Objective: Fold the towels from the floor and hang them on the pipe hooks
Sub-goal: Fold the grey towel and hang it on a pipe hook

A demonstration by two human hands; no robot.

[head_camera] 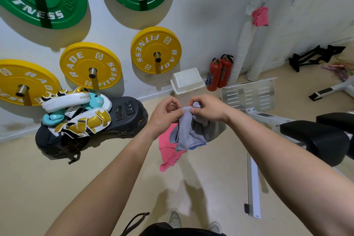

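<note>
A grey towel (186,133) hangs bunched in front of me, held up by its top edge. My left hand (165,114) pinches that edge on the left and my right hand (207,108) pinches it on the right, knuckles close together. A pink towel (168,151) lies on the beige floor below, partly hidden by the grey one, and a sliver of blue cloth (198,146) peeks out beside it. Another pink towel (260,16) hangs on the white wrapped pipe (242,44) in the far corner.
Green and yellow weight plates (156,50) are mounted on the wall at left. Boxing pads (76,111) rest on a black machine (126,119). A white bin (186,82), two red extinguishers (219,74), a metal plate (249,94) and a black bench (318,138) stand to the right.
</note>
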